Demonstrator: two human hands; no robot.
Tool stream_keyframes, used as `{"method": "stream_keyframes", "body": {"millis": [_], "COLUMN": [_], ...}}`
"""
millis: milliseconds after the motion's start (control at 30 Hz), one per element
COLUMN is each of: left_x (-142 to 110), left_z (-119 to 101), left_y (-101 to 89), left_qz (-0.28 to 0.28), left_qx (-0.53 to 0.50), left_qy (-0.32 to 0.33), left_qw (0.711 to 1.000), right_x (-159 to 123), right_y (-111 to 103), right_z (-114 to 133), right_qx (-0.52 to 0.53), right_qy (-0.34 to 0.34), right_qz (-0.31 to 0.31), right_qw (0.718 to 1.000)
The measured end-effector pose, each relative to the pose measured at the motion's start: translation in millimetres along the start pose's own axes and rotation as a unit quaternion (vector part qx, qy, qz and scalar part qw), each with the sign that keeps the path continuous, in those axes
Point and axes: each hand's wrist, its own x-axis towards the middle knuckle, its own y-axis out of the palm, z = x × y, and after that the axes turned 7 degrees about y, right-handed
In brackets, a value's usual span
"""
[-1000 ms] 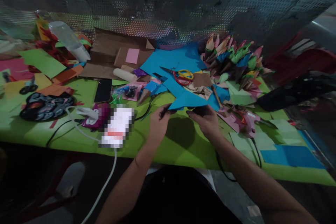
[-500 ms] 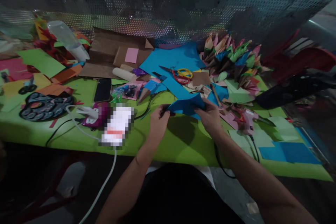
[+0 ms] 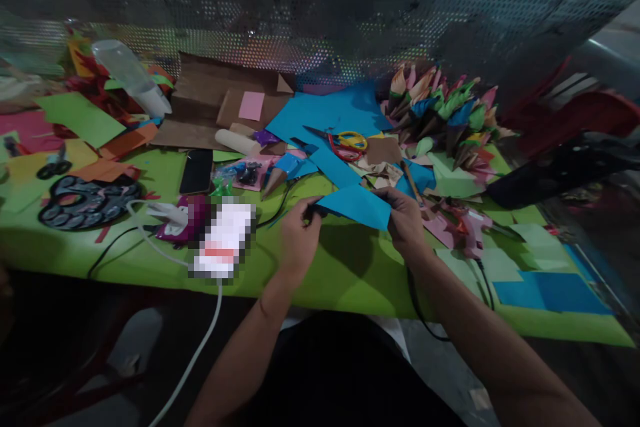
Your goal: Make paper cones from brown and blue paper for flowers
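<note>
A blue paper sheet (image 3: 356, 205) is held just above the green tabletop (image 3: 345, 273), folded into a narrower shape. My left hand (image 3: 299, 235) pinches its left corner, fingers closed. My right hand (image 3: 407, 221) grips its right edge, also closed. Both hands are near the front middle of the table. More blue paper (image 3: 330, 117) lies flat behind them, with yellow-and-red scissors (image 3: 345, 142) on top.
A pile of coloured paper cones (image 3: 443, 110) sits at the back right. A pink glue gun (image 3: 467, 227) lies right of my hands. A phone (image 3: 197, 171), white charger cable (image 3: 195, 353), paint palette (image 3: 83, 201), cardboard (image 3: 220, 97) and paper scraps crowd the left.
The blue sheet was lifted off the pile toward me and folded smaller. My right hand moved from its front edge to its right side; my left hand stayed on the left corner.
</note>
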Motion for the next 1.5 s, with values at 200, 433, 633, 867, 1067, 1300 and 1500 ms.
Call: {"method": "stream_keyframes", "body": {"millis": [200, 433, 633, 867, 1067, 1300, 1500], "left_x": [-3.7, -6.1, -5.1, -5.4, 1.1, 8.5, 8.3], "left_z": [1.0, 0.9, 0.1, 0.4, -2.1, -5.5, -5.3], "left_y": [-5.5, -4.0, -1.6, -0.9, -2.9, 3.3, 1.8], "left_qz": [-0.003, 0.031, 0.010, -0.006, -0.005, 0.027, 0.027], "left_qx": [0.088, 0.204, 0.263, 0.172, -0.024, -0.135, -0.106], "left_qy": [0.118, 0.222, 0.353, 0.253, 0.051, -0.068, -0.060], "left_qw": [0.989, 0.953, 0.898, 0.952, 0.998, 0.988, 0.992], "right_x": [7.9, -2.7, -8.8, -6.8, -8.1, -11.6, -13.6], "right_y": [-16.1, -7.1, 2.6, 0.6, 0.1, 0.1, -2.3], "right_z": [9.1, 11.5, 8.6, 6.7, 7.7, 6.2, 8.4], "right_qx": [0.034, 0.058, 0.024, 0.006, 0.025, 0.004, -0.049], "right_qy": [-0.051, -0.004, 0.070, 0.078, 0.079, 0.070, -0.022], "right_qz": [0.011, 0.071, 0.134, 0.140, 0.114, 0.145, 0.136], "right_qw": [0.998, 0.996, 0.988, 0.987, 0.990, 0.987, 0.989]}}
